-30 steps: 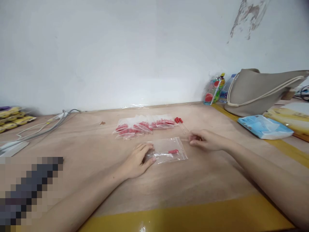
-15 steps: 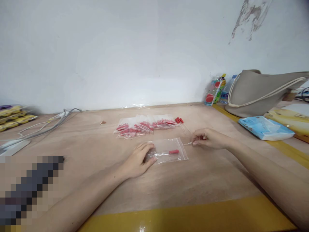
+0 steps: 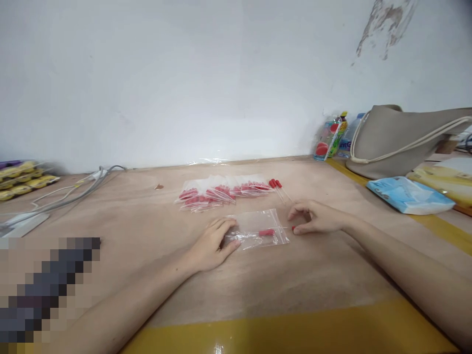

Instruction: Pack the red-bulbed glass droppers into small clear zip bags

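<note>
— Since the earlier picture our right hand (image 3: pixel 319 218) has come down from beside the loose red-capped droppers (image 3: pixel 277 187) to the mouth of the clear plastic zip bag (image 3: pixel 254 220), and a red bulb now shows at its fingertips. Our left hand (image 3: pixel 212 246) has not shifted.

— Let us go from the left. Grey cables (image 3: pixel 73 192) trail along the wooden table (image 3: pixel 295 275), well apart from the work. What does our left hand do?

— It lies flat, fingers loose and spread, pressing down the bag's closed end. One thin glass dropper with a red bulb (image 3: pixel 265 232) lies inside already.

— And beyond it?

— A heap of filled clear bags (image 3: pixel 217 192), nearer the wall. Then our right hand: thumb and forefinger pinch a second glass dropper (image 3: pixel 293 228) by its bulb, its thin tube seemingly just inside the bag's open edge.

— So we judge the step to be feeding that dropper in.

— Yes, partway. The next move calls for a straight push along the bag, with our left hand pinning it, so the tube does not snag the plastic.
</note>
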Tool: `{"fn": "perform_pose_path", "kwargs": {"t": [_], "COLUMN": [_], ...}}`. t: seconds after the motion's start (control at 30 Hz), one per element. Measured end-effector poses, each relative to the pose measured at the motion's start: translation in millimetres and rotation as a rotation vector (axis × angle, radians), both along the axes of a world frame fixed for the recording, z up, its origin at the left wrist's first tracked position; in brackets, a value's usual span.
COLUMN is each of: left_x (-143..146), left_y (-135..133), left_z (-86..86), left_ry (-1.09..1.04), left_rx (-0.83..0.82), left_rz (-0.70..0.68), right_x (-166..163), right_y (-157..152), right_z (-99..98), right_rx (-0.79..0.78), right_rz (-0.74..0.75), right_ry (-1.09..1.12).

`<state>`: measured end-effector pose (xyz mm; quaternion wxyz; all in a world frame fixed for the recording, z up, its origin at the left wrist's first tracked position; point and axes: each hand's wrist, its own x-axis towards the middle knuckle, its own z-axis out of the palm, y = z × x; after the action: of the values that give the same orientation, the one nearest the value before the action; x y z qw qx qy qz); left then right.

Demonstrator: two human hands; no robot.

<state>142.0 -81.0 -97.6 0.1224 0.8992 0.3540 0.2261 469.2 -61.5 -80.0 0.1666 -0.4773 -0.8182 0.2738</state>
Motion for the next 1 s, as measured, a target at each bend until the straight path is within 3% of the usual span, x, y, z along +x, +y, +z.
{"fn": "perform_pose_path", "kwargs": {"t": [0.23, 0.47, 0.63, 0.83, 1.0], "left_x": [-0.4, -0.8, -0.8, -0.5, -0.2], "left_y": [0.5, 0.7, 0.6, -0.5, -0.2], "left_z": [-1.2, -2.3, -1.9, -0.6, -1.0], "left_ry": [-0.014, -0.014, -0.022, -0.016, -0.020], "left_rx": [-0.002, 0.009, 0.007, -0.003, 0.002], "left_rz": [-0.010, -0.009, -0.004, 0.002, 0.010], "right_x": [1.4, -32.5, -36.1, -35.0, -41.2], "right_y": [-5.3, -6.3, -4.5, -1.7, -2.7], "right_z": [1.4, -10.1, -22.1, -20.2, -22.7], "right_rx": [-0.171, 0.023, -0.064, -0.145, -0.125], "right_rz": [0.056, 0.070, 0.052, -0.073, -0.089], "right_ry": [0.048, 0.193, 0.367, 0.452, 0.609]}}
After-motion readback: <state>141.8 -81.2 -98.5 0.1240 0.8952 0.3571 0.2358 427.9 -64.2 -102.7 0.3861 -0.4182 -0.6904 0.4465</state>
